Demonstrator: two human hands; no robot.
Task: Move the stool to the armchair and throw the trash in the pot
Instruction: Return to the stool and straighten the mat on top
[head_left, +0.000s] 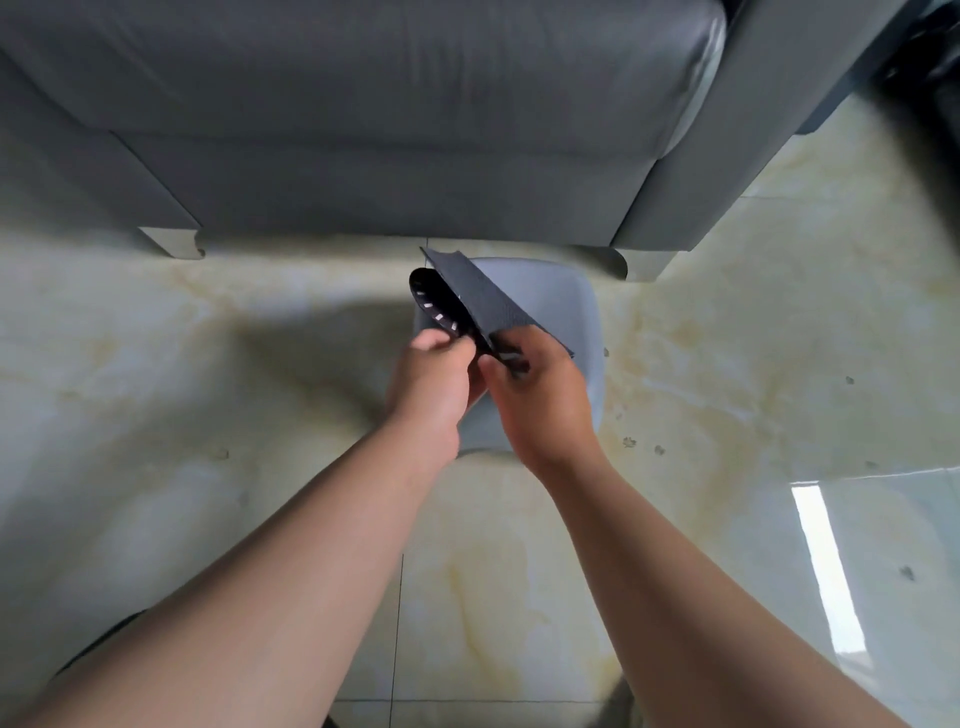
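Note:
A light grey square stool (561, 312) stands on the floor just in front of the grey armchair (363, 104). Above the stool, my left hand (434, 384) grips a black oval piece with white marks (434, 304). My right hand (540, 395) pinches a flat dark grey sheet (488, 299) at its lower edge. The two dark pieces touch between my hands, and both hands hide the stool's near left part. No pot is in view.
The armchair's pale feet (174, 243) (641, 265) rest on glossy beige marble tiles (208, 415). A dark object (924, 47) sits at the top right corner. Small specks (629, 441) lie on the floor right of the stool. Open floor spreads left and right.

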